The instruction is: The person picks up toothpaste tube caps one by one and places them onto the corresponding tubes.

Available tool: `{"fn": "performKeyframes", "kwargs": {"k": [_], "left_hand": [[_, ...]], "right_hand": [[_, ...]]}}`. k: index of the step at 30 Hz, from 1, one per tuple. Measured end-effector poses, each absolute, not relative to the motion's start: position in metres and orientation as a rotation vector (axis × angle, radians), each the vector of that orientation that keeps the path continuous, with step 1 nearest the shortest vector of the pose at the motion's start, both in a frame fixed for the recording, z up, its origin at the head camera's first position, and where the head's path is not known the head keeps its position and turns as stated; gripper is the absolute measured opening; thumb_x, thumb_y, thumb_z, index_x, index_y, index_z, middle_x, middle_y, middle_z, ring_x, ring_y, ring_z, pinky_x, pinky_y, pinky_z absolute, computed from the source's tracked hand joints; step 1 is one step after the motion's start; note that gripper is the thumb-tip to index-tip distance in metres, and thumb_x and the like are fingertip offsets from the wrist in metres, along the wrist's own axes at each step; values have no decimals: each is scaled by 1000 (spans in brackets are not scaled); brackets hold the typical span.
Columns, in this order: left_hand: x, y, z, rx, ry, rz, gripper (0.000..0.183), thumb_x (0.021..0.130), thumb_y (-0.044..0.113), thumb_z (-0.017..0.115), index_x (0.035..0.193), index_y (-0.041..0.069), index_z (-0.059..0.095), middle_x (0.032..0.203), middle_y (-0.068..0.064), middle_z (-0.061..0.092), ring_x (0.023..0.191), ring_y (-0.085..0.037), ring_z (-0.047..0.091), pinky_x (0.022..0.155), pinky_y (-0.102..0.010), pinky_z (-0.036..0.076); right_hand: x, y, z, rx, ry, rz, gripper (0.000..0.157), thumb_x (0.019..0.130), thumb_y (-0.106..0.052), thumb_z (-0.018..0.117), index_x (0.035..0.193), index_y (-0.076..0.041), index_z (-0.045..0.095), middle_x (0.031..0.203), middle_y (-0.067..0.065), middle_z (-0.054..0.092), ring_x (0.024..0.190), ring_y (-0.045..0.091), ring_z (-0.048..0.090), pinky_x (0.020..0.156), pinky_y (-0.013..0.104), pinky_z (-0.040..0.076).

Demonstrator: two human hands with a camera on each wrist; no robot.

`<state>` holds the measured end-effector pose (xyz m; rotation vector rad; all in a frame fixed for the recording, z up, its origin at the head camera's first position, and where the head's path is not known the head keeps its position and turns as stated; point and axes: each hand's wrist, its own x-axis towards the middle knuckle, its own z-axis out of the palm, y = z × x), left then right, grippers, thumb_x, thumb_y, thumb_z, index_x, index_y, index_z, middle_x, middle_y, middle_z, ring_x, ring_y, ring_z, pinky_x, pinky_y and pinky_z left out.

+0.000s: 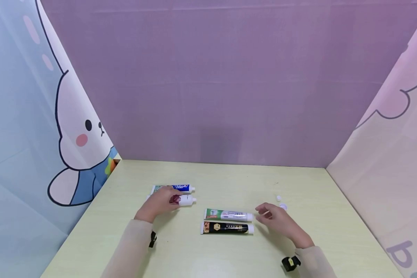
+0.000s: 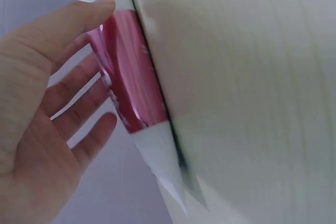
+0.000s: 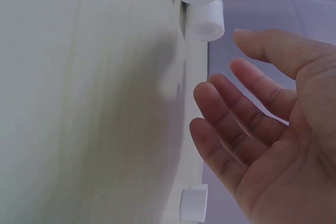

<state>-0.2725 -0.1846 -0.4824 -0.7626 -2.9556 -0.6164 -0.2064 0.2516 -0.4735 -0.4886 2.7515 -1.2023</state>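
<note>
In the head view my left hand point(image 1: 160, 202) is over a white tube with a dark red band point(image 1: 182, 200) lying on the table. The left wrist view shows its thumb against the red-and-white tube point(image 2: 134, 72), with loosely spread fingers alongside and partly behind it. A blue-and-green tube point(image 1: 182, 188) lies just beyond, partly covered by that hand. Both show narrow white nozzles. My right hand point(image 1: 278, 220) hovers, relaxed and holding nothing, beside the capped ends of a green-and-white tube point(image 1: 229, 215) and a black tube point(image 1: 226, 227). Their white caps point(image 3: 206, 22) show near its thumb.
Two small white pieces lie beyond my right hand: a small cap point(image 1: 278, 198) and a wider round piece point(image 1: 283, 206). The pale table point(image 1: 229, 258) meets a purple cloth backdrop point(image 1: 222, 96) behind, with printed cloths at left point(image 1: 21, 154) and right point(image 1: 385, 173).
</note>
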Motion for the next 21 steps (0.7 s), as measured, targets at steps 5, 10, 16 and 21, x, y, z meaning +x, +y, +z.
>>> {"fn": "performKeyframes", "kwargs": {"k": [5, 10, 16, 21], "left_hand": [[-273, -187, -485, -658, -3021, -556, 50, 78, 22, 88, 123, 11, 71, 116, -12, 68, 107, -32, 61, 95, -51, 49], [-273, -188, -487, -602, -3052, -552, 49, 79, 19, 86, 126, 14, 70, 117, -13, 68, 107, -34, 62, 91, -55, 49], [-272, -187, -488, -629, -3038, -521, 45, 83, 15, 83, 126, 13, 69, 114, -13, 68, 105, -35, 62, 89, -56, 50], [-270, -187, -488, -657, -3030, -503, 45, 84, 14, 83, 127, 12, 67, 115, -15, 66, 106, -37, 61, 90, -58, 49]], "right_hand": [[-207, 254, -477, -492, 2739, -1214, 29, 94, -19, 71, 115, 0, 66, 107, 10, 69, 92, 23, 63, 77, 28, 54], [-207, 256, -477, -473, 2758, -1198, 27, 95, -18, 70, 115, -2, 67, 106, 8, 69, 92, 21, 64, 77, 29, 54], [-207, 261, -476, -458, 2792, -1191, 26, 95, -16, 69, 116, -1, 67, 105, 7, 69, 90, 20, 64, 78, 29, 54], [-207, 264, -478, -431, 2807, -1209, 23, 96, -13, 67, 116, -1, 67, 104, 6, 70, 89, 19, 64, 76, 28, 54]]}}
